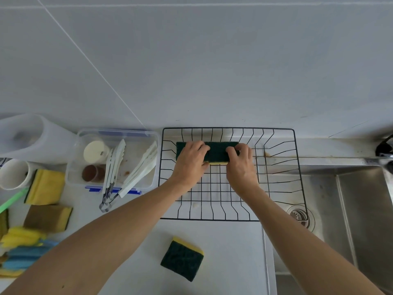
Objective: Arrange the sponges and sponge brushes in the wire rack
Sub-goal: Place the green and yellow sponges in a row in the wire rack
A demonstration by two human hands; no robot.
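A black wire rack (276, 177) sits on the counter, its right part over the sink edge. Along its far side lie green-topped yellow sponges (217, 151) in a row. My left hand (190, 161) grips their left part and my right hand (242, 163) grips their right end. One more green and yellow sponge (182, 258) lies on the counter in front of the rack. At the left lie a yellow sponge (45, 187), a brown-topped sponge (47, 218) and a pile of yellow and blue sponge brushes (23, 248).
A clear plastic box (114, 135) with white tongs (138, 171) and small cups stands left of the rack. A white mug (12, 174) and a plastic container (29, 137) are at the far left. The steel sink (350, 209) with its drain (299, 216) is at the right.
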